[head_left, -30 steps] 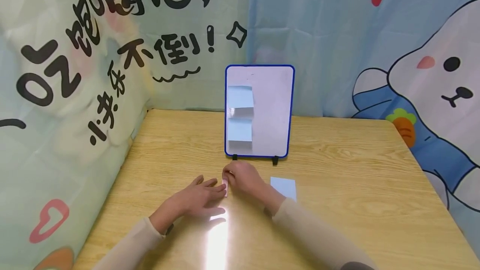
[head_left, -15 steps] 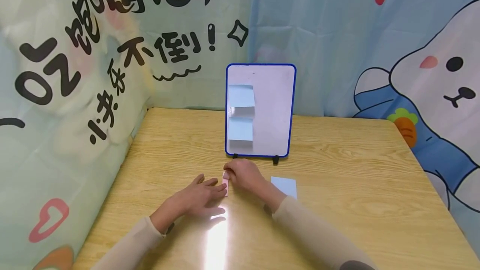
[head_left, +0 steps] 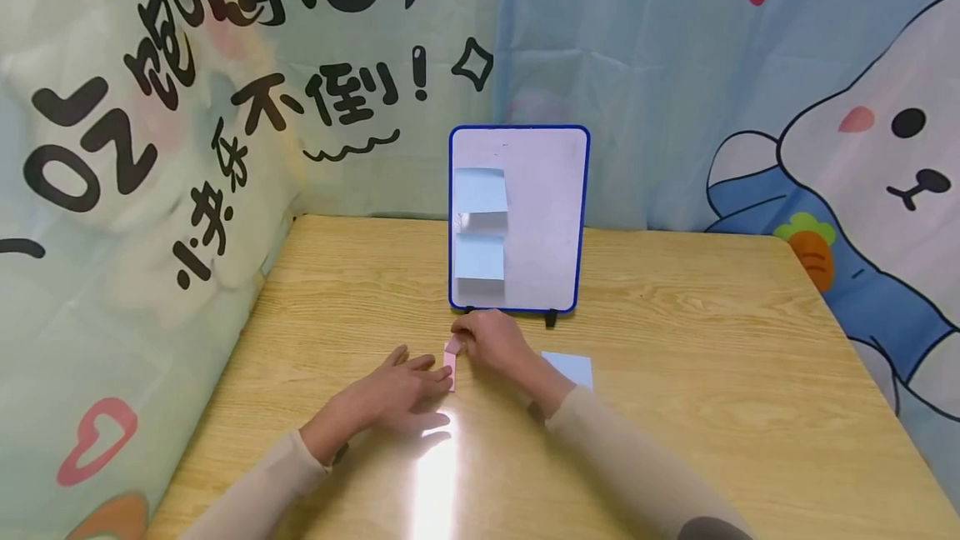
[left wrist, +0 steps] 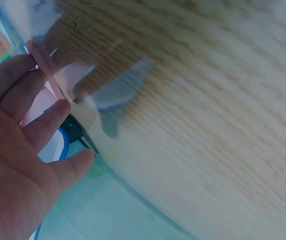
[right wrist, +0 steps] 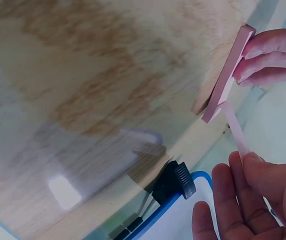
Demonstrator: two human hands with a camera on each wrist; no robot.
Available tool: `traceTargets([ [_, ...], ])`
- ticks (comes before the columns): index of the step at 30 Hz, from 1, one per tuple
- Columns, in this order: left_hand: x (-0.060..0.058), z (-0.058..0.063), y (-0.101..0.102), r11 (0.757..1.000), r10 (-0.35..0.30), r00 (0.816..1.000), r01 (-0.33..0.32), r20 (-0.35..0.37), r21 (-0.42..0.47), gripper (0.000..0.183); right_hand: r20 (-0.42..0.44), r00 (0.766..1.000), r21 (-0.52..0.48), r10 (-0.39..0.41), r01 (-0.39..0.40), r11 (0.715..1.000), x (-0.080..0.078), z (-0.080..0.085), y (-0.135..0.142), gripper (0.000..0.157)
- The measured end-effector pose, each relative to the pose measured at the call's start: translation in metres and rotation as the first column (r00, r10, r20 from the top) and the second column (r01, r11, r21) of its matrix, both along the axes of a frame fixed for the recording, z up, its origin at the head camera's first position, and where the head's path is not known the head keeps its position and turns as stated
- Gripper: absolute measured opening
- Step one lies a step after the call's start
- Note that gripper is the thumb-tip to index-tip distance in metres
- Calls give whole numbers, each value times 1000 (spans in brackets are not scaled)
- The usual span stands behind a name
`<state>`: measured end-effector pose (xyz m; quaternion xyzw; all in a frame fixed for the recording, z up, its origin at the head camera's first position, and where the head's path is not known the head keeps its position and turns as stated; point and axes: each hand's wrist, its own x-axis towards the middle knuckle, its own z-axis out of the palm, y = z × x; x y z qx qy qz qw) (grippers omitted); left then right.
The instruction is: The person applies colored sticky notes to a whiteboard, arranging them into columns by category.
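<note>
A narrow pad of pink sticky notes lies on the table in front of the small whiteboard. My left hand rests its fairly straight fingertips on the pad, palm down; the left wrist view shows its fingers spread apart. Between thumb and index finger my right hand pinches the free end of the top pink strip. That strip is lifted at the far end and still joined to the thick pad at its other end, as the right wrist view shows.
Behind the hands the blue-framed whiteboard stands on black feet. Two light blue notes, an upper note and a lower note, stick to its left side. Another blue sheet lies right of my right hand, partly under the forearm.
My right hand has moved slightly away from me, lifting the end of the pink strip further off the pad. The left hand has stayed in place on the pad.
</note>
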<state>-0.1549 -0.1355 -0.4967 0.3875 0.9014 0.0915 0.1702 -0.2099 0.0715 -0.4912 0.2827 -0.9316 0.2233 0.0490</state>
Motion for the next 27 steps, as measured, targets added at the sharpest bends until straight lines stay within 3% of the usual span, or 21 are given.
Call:
traceTargets([
  [13, 1, 0, 0, 1000, 15, 1000, -15, 19, 0, 63, -79, 996, -47, -44, 40, 998, -3, -2, 3, 17],
  [23, 1, -1, 0, 1000, 3, 1000, -3, 2, 2, 64, -86, 989, -142, -121, 108, 984, -8, 0, 7, 13],
  [27, 2, 0, -1, 1000, 5, 1000, -5, 2, 5, 65, -69, 992, -145, -111, 100, 984, -8, 4, 8, 11],
])
